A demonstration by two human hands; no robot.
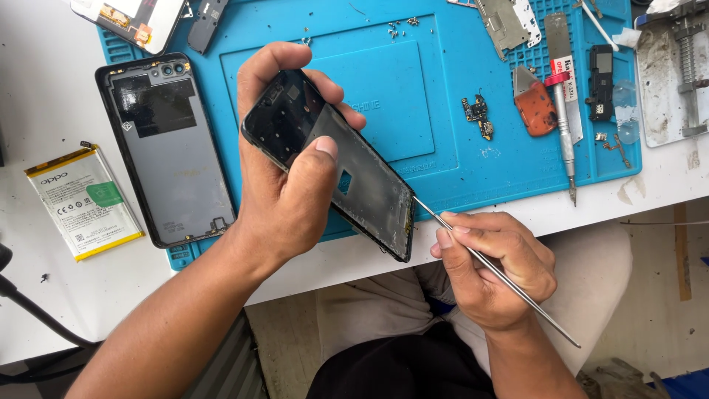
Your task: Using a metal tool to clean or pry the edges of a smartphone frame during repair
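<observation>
My left hand (284, 177) grips a black phone frame (362, 188), tilted, with its inner side up and a small square opening near the middle. My right hand (495, 266) holds thin metal tweezers (517, 290) like a pen. Their tip touches the frame's lower right edge, just above the table's front edge. A dark grey phone back cover (166, 151) lies inside up to the left, half on the blue work mat (443, 111). A flat phone battery (85, 201) with a yellow rim lies left of the cover on the white table (44, 96).
On the mat's right side lie a small circuit board (478, 117), an orange pick (535, 109), a silver screwdriver (565, 125), a metal shield plate (506, 22) and a black speaker module (600, 81). Several tiny screws (399, 28) sit at the top. Another phone part (133, 21) lies top left.
</observation>
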